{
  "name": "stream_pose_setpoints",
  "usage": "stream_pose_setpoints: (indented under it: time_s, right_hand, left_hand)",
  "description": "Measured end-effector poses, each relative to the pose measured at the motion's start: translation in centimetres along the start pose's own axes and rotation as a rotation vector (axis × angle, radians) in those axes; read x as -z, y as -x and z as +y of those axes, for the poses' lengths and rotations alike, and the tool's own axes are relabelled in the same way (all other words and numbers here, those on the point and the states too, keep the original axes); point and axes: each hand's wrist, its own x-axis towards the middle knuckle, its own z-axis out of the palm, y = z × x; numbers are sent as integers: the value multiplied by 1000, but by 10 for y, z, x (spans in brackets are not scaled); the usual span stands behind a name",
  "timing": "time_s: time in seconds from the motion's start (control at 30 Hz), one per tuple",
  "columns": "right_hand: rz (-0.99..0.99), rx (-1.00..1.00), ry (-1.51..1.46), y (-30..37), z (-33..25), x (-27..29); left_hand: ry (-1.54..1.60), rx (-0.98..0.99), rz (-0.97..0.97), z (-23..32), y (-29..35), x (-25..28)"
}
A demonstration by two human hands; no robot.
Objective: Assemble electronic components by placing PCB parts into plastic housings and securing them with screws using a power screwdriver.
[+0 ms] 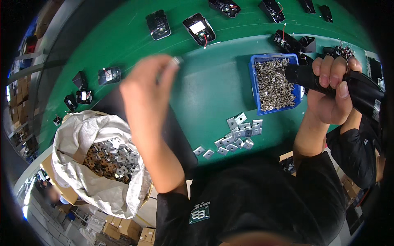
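A: What does the left hand hold?

B: A small silvery metal piece, pinched at the fingertips and raised above the green table. The piece is blurred, so its exact shape cannot be told.

A: And the right hand?

B: Closed in a full grip round a black power screwdriver, whose tip lies over the blue tray of loose screws.

A: What lies nearest these?

B: Just below the tray, a loose cluster of square metal plates rests flat on the table. A dark mat sits under the left forearm.

A: Farther out?

B: At lower left, a white sack stands open, filled with more square plates. Along the far edge, well apart from the hands, black device housings lie in a row, some open with wiring showing.
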Motion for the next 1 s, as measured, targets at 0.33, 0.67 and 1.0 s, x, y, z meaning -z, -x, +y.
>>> stream_pose_setpoints:
  time_s: [0.33,0.67,1.0]
  right_hand:
    - [50,-12,22,4,-7,0]
    - [56,-40,11,4,-8,-1]
    - [-78,-68,-81,0,-23,3]
  left_hand:
    - [-259,-99,35,-60,-99,-4]
    - [-227,-68,-71,-79,-112,-29]
    - [-89,147,-37,-47,-64,6]
